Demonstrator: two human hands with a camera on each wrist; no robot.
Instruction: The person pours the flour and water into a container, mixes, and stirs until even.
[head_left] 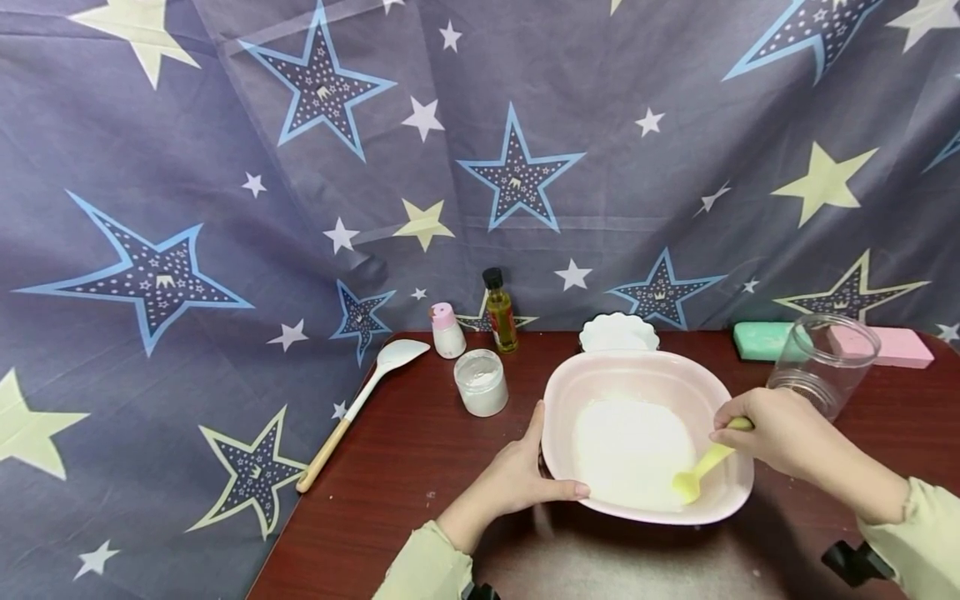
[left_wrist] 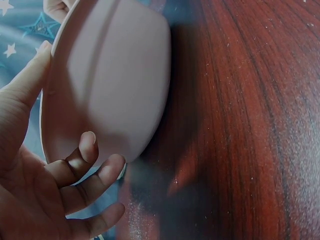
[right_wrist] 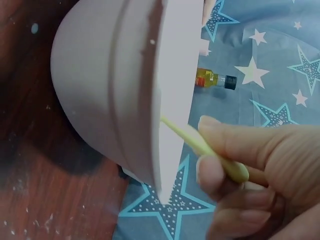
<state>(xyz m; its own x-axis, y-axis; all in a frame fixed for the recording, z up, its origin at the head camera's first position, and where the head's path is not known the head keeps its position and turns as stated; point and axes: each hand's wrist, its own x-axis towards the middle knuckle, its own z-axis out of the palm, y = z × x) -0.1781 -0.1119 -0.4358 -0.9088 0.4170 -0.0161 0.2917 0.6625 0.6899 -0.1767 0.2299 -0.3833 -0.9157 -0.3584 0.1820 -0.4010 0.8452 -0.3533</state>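
A pale pink basin (head_left: 561,417) with white contents (head_left: 633,450) spread over its bottom is on the table in the head view. My left hand (head_left: 513,477) grips its left side, thumb over the near rim and fingers curled under the outer wall, as the left wrist view shows. In my right hand (head_left: 780,429) a yellow spoon (head_left: 712,458) is pinched by its handle between thumb and fingers. The spoon slants over the basin's right rim, its bowl down at the white contents. From the right wrist, the spoon's tip is hidden behind the basin wall.
Left of the basin stand a jar of white powder (head_left: 482,385), a pink-topped shaker (head_left: 447,332) and an oil bottle (head_left: 501,312). A white turner (head_left: 367,392) lies at the left edge. Behind are a scalloped white dish (head_left: 618,332), a clear jar (head_left: 825,358), and green (head_left: 761,342) and pink (head_left: 903,346) blocks.
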